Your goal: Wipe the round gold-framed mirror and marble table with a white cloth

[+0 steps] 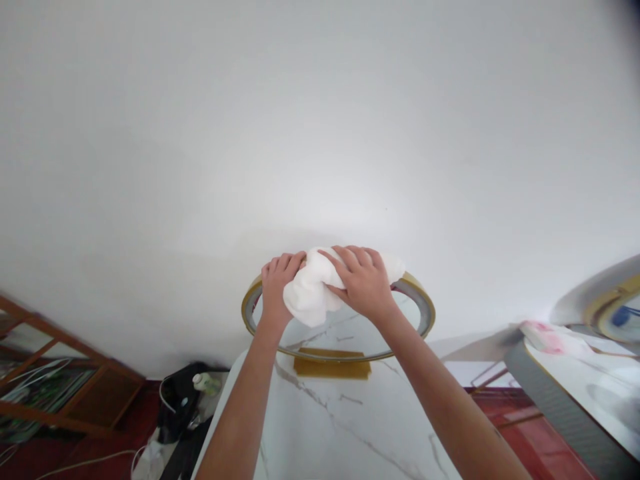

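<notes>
A round mirror with a gold frame stands on a gold base, on a white marbled tabletop. A crumpled white cloth lies over the top of its rim. My right hand grips the cloth against the rim, fingers curled over the top. Just left of it, my left hand is wrapped round the upper left of the frame, beside the cloth. Its fingertips are hidden behind the rim. Part of the mirror's glass is covered by the cloth and my arms.
A plain white wall rises close behind the mirror. To the right, another white table bears a pink-and-white cloth and a second gold-framed mirror. A wooden shelf, a bottle and cables are at the lower left.
</notes>
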`<state>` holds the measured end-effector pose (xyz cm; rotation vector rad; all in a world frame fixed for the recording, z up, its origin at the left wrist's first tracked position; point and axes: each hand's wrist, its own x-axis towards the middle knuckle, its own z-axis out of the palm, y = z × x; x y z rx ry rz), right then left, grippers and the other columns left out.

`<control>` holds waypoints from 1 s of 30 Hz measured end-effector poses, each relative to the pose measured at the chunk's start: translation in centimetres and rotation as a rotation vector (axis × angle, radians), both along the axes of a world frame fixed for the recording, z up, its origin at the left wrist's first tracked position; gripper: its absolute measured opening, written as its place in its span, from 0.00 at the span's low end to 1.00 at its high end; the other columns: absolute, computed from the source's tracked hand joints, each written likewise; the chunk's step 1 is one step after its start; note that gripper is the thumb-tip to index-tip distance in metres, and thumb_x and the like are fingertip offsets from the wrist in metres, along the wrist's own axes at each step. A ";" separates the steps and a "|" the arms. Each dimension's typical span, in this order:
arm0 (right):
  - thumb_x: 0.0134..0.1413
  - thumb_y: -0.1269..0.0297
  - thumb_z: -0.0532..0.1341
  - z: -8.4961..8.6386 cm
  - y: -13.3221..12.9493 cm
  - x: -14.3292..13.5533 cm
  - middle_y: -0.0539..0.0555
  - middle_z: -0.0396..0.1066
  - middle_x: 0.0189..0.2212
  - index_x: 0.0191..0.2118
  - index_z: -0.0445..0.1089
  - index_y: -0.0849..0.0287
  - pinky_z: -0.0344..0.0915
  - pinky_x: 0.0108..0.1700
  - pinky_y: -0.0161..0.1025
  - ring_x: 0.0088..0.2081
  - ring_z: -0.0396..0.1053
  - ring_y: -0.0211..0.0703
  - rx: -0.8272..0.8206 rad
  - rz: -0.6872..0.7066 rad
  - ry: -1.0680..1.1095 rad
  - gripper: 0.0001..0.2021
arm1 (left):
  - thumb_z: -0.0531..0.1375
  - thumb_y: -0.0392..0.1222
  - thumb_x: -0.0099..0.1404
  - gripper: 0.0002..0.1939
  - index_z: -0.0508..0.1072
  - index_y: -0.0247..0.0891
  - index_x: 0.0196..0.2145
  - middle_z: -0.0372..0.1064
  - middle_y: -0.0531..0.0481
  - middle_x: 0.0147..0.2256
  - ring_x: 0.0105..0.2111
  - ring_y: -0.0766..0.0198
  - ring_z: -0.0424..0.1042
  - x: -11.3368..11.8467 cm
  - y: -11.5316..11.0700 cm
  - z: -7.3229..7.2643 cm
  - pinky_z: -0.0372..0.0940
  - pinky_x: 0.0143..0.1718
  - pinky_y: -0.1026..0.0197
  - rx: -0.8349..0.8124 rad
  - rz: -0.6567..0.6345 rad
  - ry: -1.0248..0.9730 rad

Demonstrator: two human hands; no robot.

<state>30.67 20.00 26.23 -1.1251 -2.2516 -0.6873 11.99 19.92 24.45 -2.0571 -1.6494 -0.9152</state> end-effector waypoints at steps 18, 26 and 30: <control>0.47 0.53 0.54 -13.4 1.2 11.8 0.57 0.64 0.35 0.40 0.64 0.58 0.57 0.39 0.47 0.39 0.61 0.53 0.120 -0.263 0.729 0.16 | 0.45 0.47 0.71 0.16 0.68 0.44 0.48 0.69 0.48 0.42 0.42 0.58 0.64 0.5 0.0 0.2 0.52 0.44 0.56 0.040 0.023 -0.119; 0.50 0.55 0.52 -11.3 0.9 10.6 0.59 0.65 0.40 0.45 0.64 0.58 0.57 0.42 0.49 0.42 0.62 0.54 0.065 -0.212 0.701 0.18 | 0.44 0.46 0.71 0.17 0.68 0.44 0.48 0.69 0.48 0.42 0.43 0.58 0.63 0.5 -0.1 0.2 0.52 0.45 0.56 0.032 0.045 -0.127; 0.54 0.56 0.52 -7.7 0.4 8.2 0.61 0.65 0.47 0.54 0.60 0.58 0.55 0.46 0.50 0.46 0.60 0.56 0.076 -0.186 0.528 0.23 | 0.44 0.46 0.71 0.17 0.68 0.45 0.48 0.68 0.48 0.43 0.43 0.57 0.63 0.7 -0.3 0.3 0.52 0.44 0.56 0.032 0.040 -0.129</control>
